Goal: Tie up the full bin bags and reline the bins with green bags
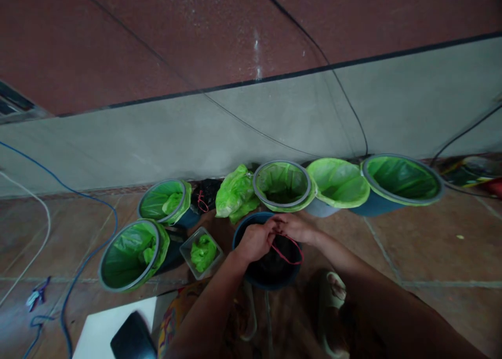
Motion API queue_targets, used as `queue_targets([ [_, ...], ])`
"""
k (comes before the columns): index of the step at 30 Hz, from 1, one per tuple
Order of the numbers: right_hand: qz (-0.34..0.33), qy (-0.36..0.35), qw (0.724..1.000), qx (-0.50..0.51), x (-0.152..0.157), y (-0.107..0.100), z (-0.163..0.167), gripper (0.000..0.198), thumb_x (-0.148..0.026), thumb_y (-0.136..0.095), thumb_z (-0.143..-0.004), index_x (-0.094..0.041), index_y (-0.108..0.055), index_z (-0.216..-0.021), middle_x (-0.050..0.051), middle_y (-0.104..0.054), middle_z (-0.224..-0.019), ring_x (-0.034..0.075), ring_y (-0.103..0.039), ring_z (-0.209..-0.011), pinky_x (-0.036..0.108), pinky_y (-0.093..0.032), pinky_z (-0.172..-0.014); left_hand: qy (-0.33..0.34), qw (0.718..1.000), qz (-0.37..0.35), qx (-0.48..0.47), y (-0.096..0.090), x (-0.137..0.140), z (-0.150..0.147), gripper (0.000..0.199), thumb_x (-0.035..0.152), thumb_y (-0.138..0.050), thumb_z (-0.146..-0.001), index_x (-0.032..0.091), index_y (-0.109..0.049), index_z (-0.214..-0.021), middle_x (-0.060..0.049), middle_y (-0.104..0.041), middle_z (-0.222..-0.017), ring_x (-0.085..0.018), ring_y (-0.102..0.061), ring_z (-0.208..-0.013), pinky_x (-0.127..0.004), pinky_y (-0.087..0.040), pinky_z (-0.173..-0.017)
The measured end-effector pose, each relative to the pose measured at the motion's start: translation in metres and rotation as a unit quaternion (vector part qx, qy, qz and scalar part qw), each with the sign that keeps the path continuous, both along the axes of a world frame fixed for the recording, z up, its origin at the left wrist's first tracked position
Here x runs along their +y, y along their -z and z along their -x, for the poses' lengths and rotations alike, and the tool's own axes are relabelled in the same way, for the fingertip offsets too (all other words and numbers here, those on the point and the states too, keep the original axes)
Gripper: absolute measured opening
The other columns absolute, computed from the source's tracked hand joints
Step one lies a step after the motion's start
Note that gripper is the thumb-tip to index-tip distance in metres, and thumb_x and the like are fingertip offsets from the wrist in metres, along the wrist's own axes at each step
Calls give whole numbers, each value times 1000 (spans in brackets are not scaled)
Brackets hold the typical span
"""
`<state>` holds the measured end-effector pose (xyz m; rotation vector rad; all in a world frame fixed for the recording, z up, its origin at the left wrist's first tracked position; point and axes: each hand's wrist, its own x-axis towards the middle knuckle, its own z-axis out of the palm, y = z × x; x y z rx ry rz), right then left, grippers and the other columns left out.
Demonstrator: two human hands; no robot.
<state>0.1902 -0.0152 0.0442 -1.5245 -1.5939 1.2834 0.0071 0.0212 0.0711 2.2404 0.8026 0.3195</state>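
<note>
My left hand (255, 242) and my right hand (293, 227) meet above a dark blue bin (240, 225) standing in front of my feet. Their fingers are pinched together on a thin red string (285, 258). A loop of that string hangs from the fingers toward the bin's right side. The inside of the bin is dark, and I cannot make out what lies in it. Right behind it is a bin with a grey rim (282, 164) and a green liner. A crumpled green plastic bag (235, 191) sits to the left of that bin.
Green-lined bins stand at the left (129, 254) and right (403, 178), along the wall. A clear square tub (187, 250) holds a green bag. A black bag with red string (206, 194) lies behind it. A blue hose (88, 259) crosses the floor. A dark object (133, 338) rests on a white surface (102, 322).
</note>
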Motion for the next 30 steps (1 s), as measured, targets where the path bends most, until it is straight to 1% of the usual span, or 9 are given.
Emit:
queue_targets([
  [4,40,-39,998,6,-4,1,3,28,-18,-49,-86,-18,-76,-93,5,-76,-87,18,-65,-78,31,-53,-73,1,997,-70,26,-5,3,3,20,12,-58,-90,24,-74,-92,-6,-72,-82,-22,-66,-81,-35,-48,-91],
  [7,59,-22,997,51,-5,-3,2,31,-14,-50,-81,-19,-75,-99,3,-74,-85,16,-63,-75,26,-50,-65,4,992,-119,34,-5,2,2,23,14,-55,-94,23,-75,-87,-7,-73,-85,-22,-65,-86,-41,-42,-104],
  [12,149,-3,979,140,-8,-8,1,32,-14,-56,-77,-18,-75,-101,1,-69,-80,11,-57,-67,19,-44,-57,-34,980,-193,19,-2,-4,1,27,24,-53,-100,21,-77,-91,-9,-71,-93,-22,-63,-91,-39,-44,-96],
  [15,154,25,979,129,-8,-8,3,25,-17,-56,-80,-16,-75,-95,1,-66,-77,11,-55,-66,20,-43,-57,-56,983,-176,-1,2,-6,2,28,24,-53,-101,21,-78,-91,-9,-70,-91,-22,-62,-90,-35,-46,-90],
  [18,106,66,992,31,-7,-11,4,22,-20,-53,-87,-16,-74,-91,2,-66,-79,13,-56,-69,23,-45,-62,-76,990,-113,-33,7,-4,2,25,22,-54,-100,22,-79,-94,-9,-70,-91,-20,-63,-88,-32,-48,-84],
  [20,17,63,995,-82,-7,-15,5,23,-18,-50,-90,-17,-73,-91,4,-69,-86,16,-60,-78,26,-47,-71,-92,992,-67,-60,9,-3,1,25,18,-55,-98,22,-79,-96,-8,-70,-93,-20,-64,-88,-30,-48,-82],
  [23,-92,27,965,-244,-9,-21,7,26,-17,-45,-95,-17,-71,-96,8,-70,-97,19,-62,-87,29,-46,-80,-122,989,-17,-81,13,0,-1,24,11,-58,-92,22,-79,-88,-7,-71,-89,-20,-65,-86,-30,-49,-82],
  [27,-63,24,936,-346,-14,-18,8,27,-15,-43,-96,-16,-70,-95,15,-71,-104,24,-66,-91,33,-47,-81,-142,988,7,-68,17,3,-1,26,7,-58,-88,21,-77,-76,-6,-70,-79,-19,-62,-78,-31,-48,-82],
  [30,-26,57,933,-355,-16,-7,3,25,-9,-46,-92,-15,-70,-89,19,-72,-100,28,-69,-93,36,-47,-81,-161,987,10,-22,19,5,0,27,5,-57,-84,21,-74,-71,-6,-70,-78,-20,-64,-80,-31,-48,-84],
])
